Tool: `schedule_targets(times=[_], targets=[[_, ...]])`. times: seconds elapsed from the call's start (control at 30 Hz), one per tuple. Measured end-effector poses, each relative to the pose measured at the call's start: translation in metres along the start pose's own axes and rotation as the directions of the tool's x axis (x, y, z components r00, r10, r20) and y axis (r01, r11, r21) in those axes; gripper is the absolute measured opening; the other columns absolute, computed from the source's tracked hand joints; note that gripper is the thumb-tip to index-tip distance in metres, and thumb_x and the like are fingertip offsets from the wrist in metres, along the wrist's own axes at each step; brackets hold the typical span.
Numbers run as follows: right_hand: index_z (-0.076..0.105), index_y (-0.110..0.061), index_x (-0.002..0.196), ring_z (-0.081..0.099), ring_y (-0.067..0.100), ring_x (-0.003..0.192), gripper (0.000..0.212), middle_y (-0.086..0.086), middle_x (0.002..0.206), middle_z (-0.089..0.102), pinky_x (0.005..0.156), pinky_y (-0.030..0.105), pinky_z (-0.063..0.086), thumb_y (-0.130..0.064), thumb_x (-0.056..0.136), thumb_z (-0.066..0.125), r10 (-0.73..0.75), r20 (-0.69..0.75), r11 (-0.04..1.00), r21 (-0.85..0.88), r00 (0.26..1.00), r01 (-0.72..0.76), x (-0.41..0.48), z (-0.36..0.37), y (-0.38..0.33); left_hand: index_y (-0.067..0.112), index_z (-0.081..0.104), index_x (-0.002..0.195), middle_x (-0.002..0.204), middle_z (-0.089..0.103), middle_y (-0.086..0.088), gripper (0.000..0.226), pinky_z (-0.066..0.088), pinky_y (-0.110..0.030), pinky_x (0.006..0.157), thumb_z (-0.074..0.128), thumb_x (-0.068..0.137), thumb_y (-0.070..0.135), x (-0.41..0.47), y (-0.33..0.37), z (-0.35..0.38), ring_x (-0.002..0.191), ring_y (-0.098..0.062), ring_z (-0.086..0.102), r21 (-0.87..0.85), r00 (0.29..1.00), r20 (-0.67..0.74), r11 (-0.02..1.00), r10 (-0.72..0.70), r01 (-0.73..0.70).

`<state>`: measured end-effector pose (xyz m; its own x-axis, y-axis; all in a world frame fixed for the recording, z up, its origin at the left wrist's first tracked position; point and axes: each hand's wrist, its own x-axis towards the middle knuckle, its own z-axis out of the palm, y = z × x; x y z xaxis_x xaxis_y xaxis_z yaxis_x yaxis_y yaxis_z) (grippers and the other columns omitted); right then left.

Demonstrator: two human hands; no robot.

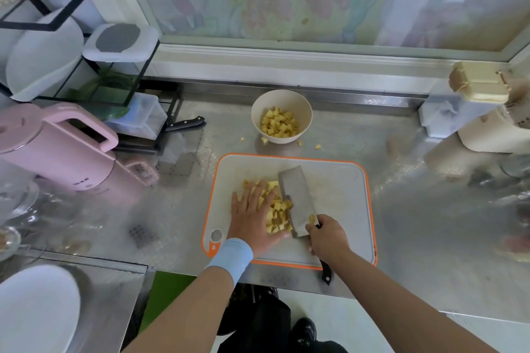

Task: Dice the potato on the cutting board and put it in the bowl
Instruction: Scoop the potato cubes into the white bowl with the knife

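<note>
Head view, dice [276, 213] clear of board [344, 180] edges

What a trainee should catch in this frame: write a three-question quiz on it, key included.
1. True or false: the bowl behind the cutting board holds no potato yet.
2. Which does the right hand grip? A) the cleaver B) the pink kettle C) a plate
3. Fill in: the left hand lies flat on the pile of ____ beside the blade.
Key: 1 false, dice already lie in it. 2 A, by its handle. 3 potato dice.
</note>
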<state>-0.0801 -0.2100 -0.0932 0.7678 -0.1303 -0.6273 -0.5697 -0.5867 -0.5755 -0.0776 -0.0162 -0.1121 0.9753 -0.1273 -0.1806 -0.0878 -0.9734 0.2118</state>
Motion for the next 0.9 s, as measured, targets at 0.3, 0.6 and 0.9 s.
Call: schedule_targets(times=[0.3, 0.6, 0.9], targets=[[0.064, -0.016, 0.086, 0.062, 0.02, 0.047, 0.012, 0.008, 0.064, 0.065, 0.059, 0.04, 0.057, -0.017, 0.094, 0.055, -0.007, 0.145, 1.0, 0.029, 0.989, 0.003, -0.004, 0.013, -0.019, 0.035, 0.004, 0.151, 0.16, -0.002, 0.005, 0.096, 0.002, -0.044, 0.118, 0.048, 0.075, 0.074, 0.012, -0.008, 0.011, 0.146, -0.015, -0.009, -0.245, 0.996, -0.064, 0.969, -0.06, 0.043], [0.056, -0.009, 0.086, 0.051, 0.019, 0.04, 0.014, -0.003, 0.045, 0.061, 0.045, 0.026, 0.047, -0.007, 0.096, 0.047, -0.022, 0.322, 0.993, 0.121, 0.946, -0.018, -0.015, 0.02, -0.038, 0.032, 0.025, 0.148, 0.159, 0.008, 0.006, 0.083, 0.005, -0.039, 0.119, 0.05, 0.078, 0.067, 0.019, -0.007, 0.016, 0.146, -0.016, 0.001, -0.263, 0.989, -0.147, 0.963, 0.011, -0.05], [0.051, 0.001, 0.089, 0.051, 0.023, 0.042, 0.024, 0.014, 0.054, 0.058, 0.049, 0.028, 0.044, -0.019, 0.101, 0.046, -0.066, 0.263, 0.991, 0.133, 0.962, 0.031, -0.015, 0.004, -0.047, 0.029, 0.031, 0.145, 0.159, 0.009, 0.009, 0.075, 0.008, -0.039, 0.119, 0.054, 0.08, 0.058, 0.03, 0.001, -0.007, 0.146, -0.018, 0.004, -0.382, 0.976, -0.215, 0.917, 0.032, -0.114]])
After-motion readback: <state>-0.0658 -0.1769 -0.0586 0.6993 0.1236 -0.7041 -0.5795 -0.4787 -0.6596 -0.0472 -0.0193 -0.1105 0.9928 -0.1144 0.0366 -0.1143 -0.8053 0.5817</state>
